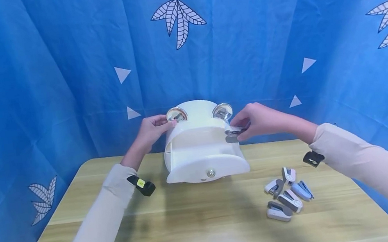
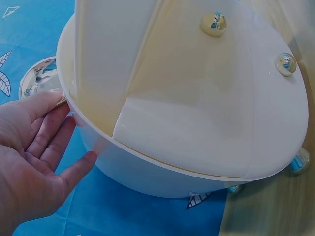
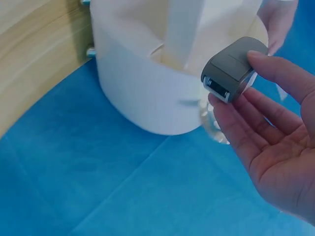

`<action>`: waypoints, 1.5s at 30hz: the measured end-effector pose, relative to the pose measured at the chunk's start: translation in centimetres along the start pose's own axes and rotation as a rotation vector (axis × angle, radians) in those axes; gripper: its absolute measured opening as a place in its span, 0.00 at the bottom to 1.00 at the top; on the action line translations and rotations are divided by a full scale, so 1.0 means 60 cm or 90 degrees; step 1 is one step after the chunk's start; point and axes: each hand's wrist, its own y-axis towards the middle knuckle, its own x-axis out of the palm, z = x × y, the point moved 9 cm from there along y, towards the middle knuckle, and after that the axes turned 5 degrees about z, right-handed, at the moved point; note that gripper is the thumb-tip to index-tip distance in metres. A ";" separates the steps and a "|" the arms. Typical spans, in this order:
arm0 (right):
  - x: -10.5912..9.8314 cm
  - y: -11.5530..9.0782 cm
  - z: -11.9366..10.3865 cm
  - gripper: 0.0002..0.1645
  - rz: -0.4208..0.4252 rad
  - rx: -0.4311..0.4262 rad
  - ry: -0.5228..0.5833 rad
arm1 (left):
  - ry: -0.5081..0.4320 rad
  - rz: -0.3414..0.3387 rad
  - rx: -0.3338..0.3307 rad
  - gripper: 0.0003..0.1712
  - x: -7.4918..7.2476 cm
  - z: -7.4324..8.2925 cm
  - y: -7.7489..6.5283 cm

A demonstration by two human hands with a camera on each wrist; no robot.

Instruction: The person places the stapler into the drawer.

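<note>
A white rounded storage box (image 1: 197,114) with two shiny gold round ears stands at the back of the table. Its front flap (image 1: 206,168), with a gold knob (image 1: 211,172), is lowered. My left hand (image 1: 151,133) pinches the left ear (image 1: 176,114) between thumb and fingers; the other fingers lie along the box's side in the left wrist view. My right hand (image 1: 259,120) grips a small grey and white stapler (image 3: 234,66) between thumb and fingertips. That stapler is at the right edge of the box's opening, below the right ear (image 1: 222,111).
Several mini staplers lie in a loose group at the right of the table: white-and-grey ones (image 1: 279,211), a white-and-pink one (image 1: 291,200) and a blue one (image 1: 302,191). A blue patterned curtain (image 1: 254,46) hangs behind the wooden table (image 1: 202,231).
</note>
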 end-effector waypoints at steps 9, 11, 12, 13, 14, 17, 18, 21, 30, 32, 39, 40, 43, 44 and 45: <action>0.032 0.055 -0.098 0.11 -0.053 -0.136 -0.029 | -0.002 -0.010 -0.006 0.25 0.001 -0.006 0.003; 0.043 0.065 -0.114 0.09 -0.068 -0.165 -0.032 | 0.002 -0.010 -0.011 0.25 0.001 -0.008 0.003; 0.048 0.069 -0.120 0.08 -0.072 -0.178 -0.038 | 0.005 -0.010 -0.016 0.25 0.001 -0.009 0.003; 0.054 0.074 -0.124 0.08 -0.078 -0.185 -0.045 | 0.007 -0.010 -0.022 0.25 0.001 -0.010 0.002; 0.059 0.078 -0.127 0.07 -0.085 -0.187 -0.047 | 0.009 -0.010 -0.025 0.25 0.001 -0.011 0.001; 0.076 0.091 -0.134 0.05 -0.098 -0.205 -0.059 | 0.009 -0.010 -0.038 0.26 0.004 -0.013 -0.002; 0.081 0.095 -0.135 0.06 -0.103 -0.209 -0.066 | 0.007 -0.011 -0.039 0.26 0.005 -0.013 -0.003; 0.092 0.106 -0.142 0.09 -0.119 -0.220 -0.078 | -0.002 -0.014 -0.039 0.26 0.007 -0.011 -0.005; 0.115 0.128 -0.150 0.11 -0.144 -0.213 -0.131 | -0.002 -0.018 -0.042 0.25 0.007 -0.012 -0.005; 0.118 0.130 -0.152 0.10 -0.145 -0.209 -0.136 | -0.002 -0.020 -0.043 0.25 0.008 -0.011 -0.006; 0.134 0.133 -0.149 0.22 -0.141 -0.212 -0.129 | -0.004 -0.020 -0.041 0.25 0.006 -0.007 -0.007; 0.136 0.134 -0.148 0.22 -0.140 -0.210 -0.130 | -0.004 -0.019 -0.042 0.24 0.006 -0.006 -0.006; 0.140 0.136 -0.145 0.18 -0.137 -0.197 -0.139 | -0.003 -0.021 -0.036 0.25 0.004 -0.003 -0.005; 0.140 0.137 -0.145 0.16 -0.134 -0.195 -0.144 | -0.004 -0.021 -0.034 0.25 0.003 -0.003 -0.004; 0.139 0.138 -0.145 0.15 -0.130 -0.194 -0.148 | -0.006 -0.021 -0.031 0.25 0.003 -0.002 -0.003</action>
